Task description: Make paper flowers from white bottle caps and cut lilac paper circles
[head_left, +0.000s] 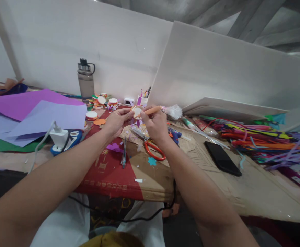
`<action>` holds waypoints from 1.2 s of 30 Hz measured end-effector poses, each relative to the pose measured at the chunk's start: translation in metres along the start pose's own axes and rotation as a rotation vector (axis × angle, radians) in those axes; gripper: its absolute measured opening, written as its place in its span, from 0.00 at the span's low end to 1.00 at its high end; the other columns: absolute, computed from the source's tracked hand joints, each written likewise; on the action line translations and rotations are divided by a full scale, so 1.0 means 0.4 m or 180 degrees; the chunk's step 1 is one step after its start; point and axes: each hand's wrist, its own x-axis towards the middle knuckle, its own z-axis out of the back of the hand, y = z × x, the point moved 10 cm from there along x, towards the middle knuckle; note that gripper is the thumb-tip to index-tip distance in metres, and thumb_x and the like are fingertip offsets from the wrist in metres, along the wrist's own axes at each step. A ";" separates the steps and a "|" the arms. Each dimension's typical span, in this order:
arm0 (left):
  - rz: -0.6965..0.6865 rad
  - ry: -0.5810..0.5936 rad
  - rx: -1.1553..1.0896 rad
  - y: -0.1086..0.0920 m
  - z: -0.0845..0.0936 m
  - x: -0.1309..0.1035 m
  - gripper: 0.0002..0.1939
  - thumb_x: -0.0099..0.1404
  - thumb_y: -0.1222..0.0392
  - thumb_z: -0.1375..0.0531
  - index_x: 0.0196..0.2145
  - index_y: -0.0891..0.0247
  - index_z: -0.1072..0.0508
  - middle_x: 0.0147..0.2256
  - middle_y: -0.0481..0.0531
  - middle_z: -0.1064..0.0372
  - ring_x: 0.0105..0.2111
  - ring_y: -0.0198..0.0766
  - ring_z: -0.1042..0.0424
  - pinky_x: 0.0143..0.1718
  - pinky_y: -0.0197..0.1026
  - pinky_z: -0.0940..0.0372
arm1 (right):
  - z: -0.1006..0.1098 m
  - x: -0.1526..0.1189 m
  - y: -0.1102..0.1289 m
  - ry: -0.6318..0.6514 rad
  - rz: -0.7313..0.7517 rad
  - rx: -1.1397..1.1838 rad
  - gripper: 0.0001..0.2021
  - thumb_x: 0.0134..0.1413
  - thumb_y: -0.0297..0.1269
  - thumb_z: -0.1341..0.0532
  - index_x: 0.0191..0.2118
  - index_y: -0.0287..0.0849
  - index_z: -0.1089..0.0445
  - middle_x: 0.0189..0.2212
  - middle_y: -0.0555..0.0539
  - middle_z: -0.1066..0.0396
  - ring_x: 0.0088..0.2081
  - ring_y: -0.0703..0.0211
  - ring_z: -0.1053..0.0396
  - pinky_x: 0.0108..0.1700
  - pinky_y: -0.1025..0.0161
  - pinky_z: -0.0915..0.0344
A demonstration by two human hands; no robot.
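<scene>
Left hand point(119, 120) holds a disc point(137, 109) — right hand point(156, 124), seemingly orange paper point(153, 110).

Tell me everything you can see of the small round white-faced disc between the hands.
The small round white-faced disc has an orange-looking rim, like a shallow lid; its material is unclear. It is held up, white face toward the camera. The left hand grips its left edge. The right hand holds a flat orange strip across its lower right. Purple strips show above and below; their attachment is unclear.
</scene>
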 end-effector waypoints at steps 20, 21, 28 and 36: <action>0.0259 0.0124 -0.0112 0.017 -0.009 -0.008 0.08 0.56 0.64 0.33 0.34 0.68 0.24 0.31 0.54 0.24 0.28 0.31 0.27 0.34 0.35 0.30 | 0.012 -0.009 -0.046 -0.0418 -0.0015 0.0663 0.11 0.61 0.47 0.42 0.38 0.45 0.33 0.32 0.49 0.29 0.33 0.61 0.30 0.36 0.60 0.33; 0.0264 0.0075 -0.0108 0.015 -0.008 -0.010 0.07 0.56 0.65 0.33 0.34 0.69 0.24 0.31 0.54 0.24 0.27 0.30 0.27 0.34 0.35 0.30 | 0.013 -0.010 -0.046 -0.0426 -0.0011 0.0650 0.11 0.61 0.47 0.42 0.38 0.45 0.33 0.33 0.49 0.29 0.34 0.61 0.30 0.37 0.60 0.33; 0.0291 -0.0197 -0.0175 0.015 0.007 -0.014 0.07 0.56 0.67 0.34 0.34 0.68 0.26 0.28 0.52 0.26 0.24 0.28 0.30 0.31 0.33 0.31 | 0.016 -0.008 -0.043 -0.0443 0.0058 0.0499 0.11 0.61 0.47 0.43 0.37 0.44 0.32 0.34 0.48 0.28 0.35 0.61 0.29 0.38 0.60 0.32; 0.0238 0.0140 -0.0117 0.016 -0.012 -0.009 0.09 0.57 0.64 0.34 0.37 0.67 0.23 0.33 0.54 0.23 0.28 0.30 0.27 0.33 0.32 0.31 | 0.027 -0.006 -0.014 -0.0462 0.0174 0.0333 0.10 0.61 0.45 0.42 0.35 0.44 0.31 0.32 0.49 0.28 0.33 0.61 0.29 0.37 0.60 0.33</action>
